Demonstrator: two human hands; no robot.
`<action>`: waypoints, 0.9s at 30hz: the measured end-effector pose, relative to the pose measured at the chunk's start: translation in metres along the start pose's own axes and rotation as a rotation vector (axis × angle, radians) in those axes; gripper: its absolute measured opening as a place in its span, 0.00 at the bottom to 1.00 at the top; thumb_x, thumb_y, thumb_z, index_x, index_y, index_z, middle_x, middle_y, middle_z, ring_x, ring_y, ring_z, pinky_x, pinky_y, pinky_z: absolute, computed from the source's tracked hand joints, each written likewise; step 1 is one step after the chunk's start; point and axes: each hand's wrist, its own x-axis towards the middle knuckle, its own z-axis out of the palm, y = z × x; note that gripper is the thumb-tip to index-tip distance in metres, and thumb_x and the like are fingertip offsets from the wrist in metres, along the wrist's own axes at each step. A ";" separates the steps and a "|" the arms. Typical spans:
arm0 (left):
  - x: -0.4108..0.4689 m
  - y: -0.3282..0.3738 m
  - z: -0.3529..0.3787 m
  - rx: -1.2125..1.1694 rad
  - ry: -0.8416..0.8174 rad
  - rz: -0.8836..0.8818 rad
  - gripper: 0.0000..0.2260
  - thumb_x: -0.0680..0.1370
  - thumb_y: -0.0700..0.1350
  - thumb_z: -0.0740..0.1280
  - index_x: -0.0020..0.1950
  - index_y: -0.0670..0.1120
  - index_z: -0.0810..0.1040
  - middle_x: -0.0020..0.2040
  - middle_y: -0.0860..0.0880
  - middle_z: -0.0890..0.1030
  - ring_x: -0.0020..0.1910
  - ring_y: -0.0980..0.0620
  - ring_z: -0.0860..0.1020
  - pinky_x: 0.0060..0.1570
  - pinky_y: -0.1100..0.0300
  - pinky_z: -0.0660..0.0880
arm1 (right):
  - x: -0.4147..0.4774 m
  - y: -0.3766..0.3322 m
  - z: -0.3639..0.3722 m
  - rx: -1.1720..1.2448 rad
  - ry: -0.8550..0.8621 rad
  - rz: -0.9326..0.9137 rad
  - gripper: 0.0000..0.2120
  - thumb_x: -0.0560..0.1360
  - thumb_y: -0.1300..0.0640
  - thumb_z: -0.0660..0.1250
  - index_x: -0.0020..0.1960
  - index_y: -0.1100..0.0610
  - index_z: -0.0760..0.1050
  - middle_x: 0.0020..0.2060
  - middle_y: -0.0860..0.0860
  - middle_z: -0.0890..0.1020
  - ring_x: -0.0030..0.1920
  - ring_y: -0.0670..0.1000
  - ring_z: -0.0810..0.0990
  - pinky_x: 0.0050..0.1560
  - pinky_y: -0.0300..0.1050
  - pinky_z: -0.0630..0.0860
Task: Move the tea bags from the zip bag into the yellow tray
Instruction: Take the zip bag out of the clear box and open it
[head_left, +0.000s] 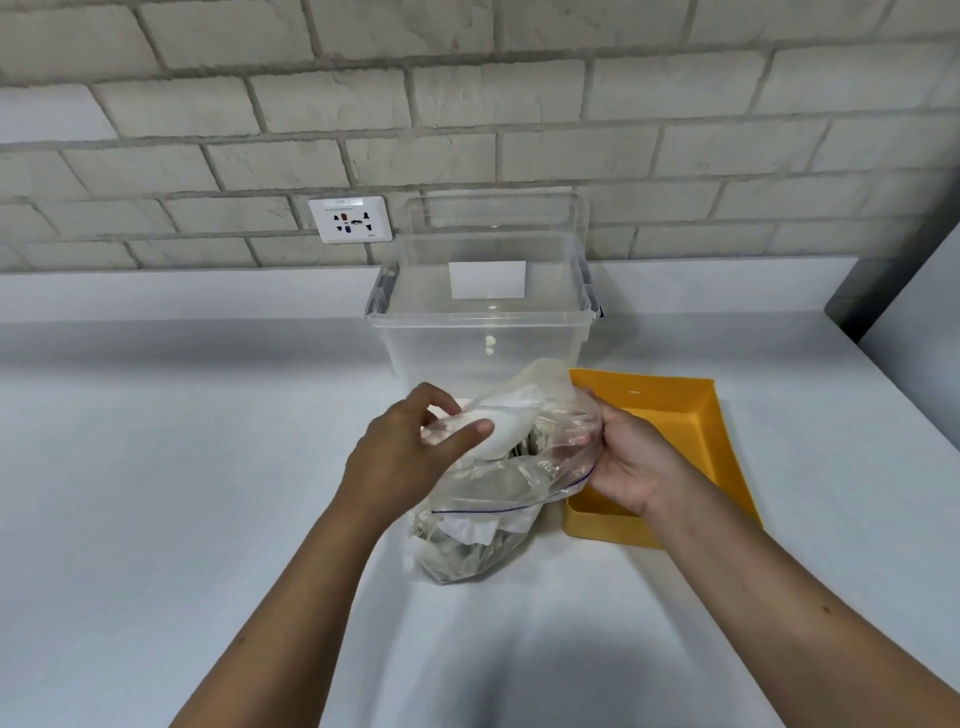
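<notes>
A clear zip bag (488, 499) with a blue seal line stands on the white counter, its lower part bulging with several pale tea bags (462, 553). My left hand (410, 447) pinches the bag's upper left edge together with a white piece at the mouth. On the right side my right hand (623, 462) grips the bag's rim, holding the mouth apart. The yellow tray (722, 441) lies just right of the bag, partly behind my right hand; the part I can see holds nothing.
A tall clear plastic bin (483, 332) stands right behind the bag and tray. A wall socket (350, 219) sits on the brick wall at the back. The white counter (182, 467) spreads wide to the left; a dark edge lies at the far right.
</notes>
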 end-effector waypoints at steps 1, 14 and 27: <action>0.000 -0.001 0.002 -0.012 0.011 0.004 0.14 0.71 0.66 0.70 0.47 0.57 0.77 0.44 0.57 0.81 0.42 0.55 0.80 0.45 0.55 0.76 | -0.001 0.001 0.001 -0.018 -0.008 -0.033 0.21 0.78 0.50 0.66 0.68 0.57 0.73 0.63 0.58 0.79 0.55 0.57 0.79 0.65 0.55 0.70; 0.019 0.005 0.018 -0.924 -0.311 -0.388 0.13 0.81 0.54 0.64 0.45 0.46 0.78 0.36 0.50 0.78 0.34 0.55 0.77 0.46 0.59 0.78 | -0.019 -0.009 0.007 -1.477 0.008 -0.950 0.32 0.72 0.33 0.63 0.73 0.29 0.55 0.71 0.45 0.58 0.70 0.48 0.62 0.68 0.46 0.65; 0.053 0.019 -0.002 -0.267 -0.182 0.080 0.11 0.82 0.51 0.64 0.43 0.47 0.77 0.38 0.53 0.79 0.37 0.57 0.76 0.45 0.61 0.72 | 0.005 0.007 0.006 -1.221 0.070 -0.845 0.09 0.81 0.51 0.62 0.50 0.52 0.81 0.40 0.43 0.83 0.42 0.45 0.80 0.42 0.43 0.75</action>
